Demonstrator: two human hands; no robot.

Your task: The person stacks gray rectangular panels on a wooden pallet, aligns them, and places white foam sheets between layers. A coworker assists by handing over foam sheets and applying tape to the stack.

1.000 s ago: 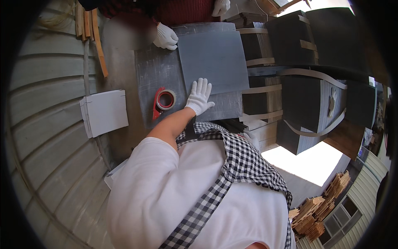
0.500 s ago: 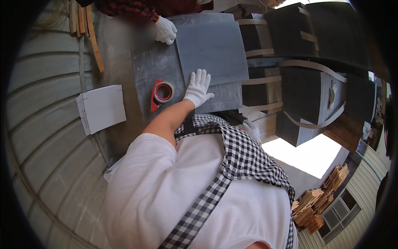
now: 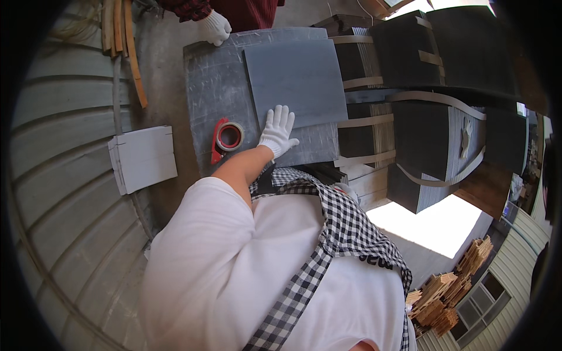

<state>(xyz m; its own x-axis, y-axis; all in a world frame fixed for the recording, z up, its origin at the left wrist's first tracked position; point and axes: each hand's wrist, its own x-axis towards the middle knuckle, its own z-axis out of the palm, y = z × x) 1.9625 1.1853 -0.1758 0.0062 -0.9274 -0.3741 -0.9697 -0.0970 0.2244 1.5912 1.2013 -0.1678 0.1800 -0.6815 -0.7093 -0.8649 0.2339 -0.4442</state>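
My left hand (image 3: 277,131), in a white knit glove, lies palm down with fingers spread on the near edge of a smooth dark grey sheet (image 3: 298,82). That sheet rests on a larger, scratched grey board (image 3: 216,88). To the left of my hand, a red tape dispenser (image 3: 216,143) with a roll of tape (image 3: 230,136) sits on the scratched board. A bit of my right hand (image 3: 346,190), gloved in white, shows past the checked apron; its fingers are hidden. Across the board, a co-worker's gloved hand (image 3: 215,28) is curled at the far left corner.
Stacks of dark panels (image 3: 418,128) bound with tan straps (image 3: 366,120) stand close on the right. White flattened cardboard (image 3: 145,158) is at the left by a ribbed wall (image 3: 70,134). Wooden strips (image 3: 120,29) lean at the far left; a wood pile (image 3: 436,295) is at lower right.
The co-worker's hand has drawn back from beside the smooth sheet to the board's far left corner. My left hand stays flat on the sheet. My right hand shows less past the apron.
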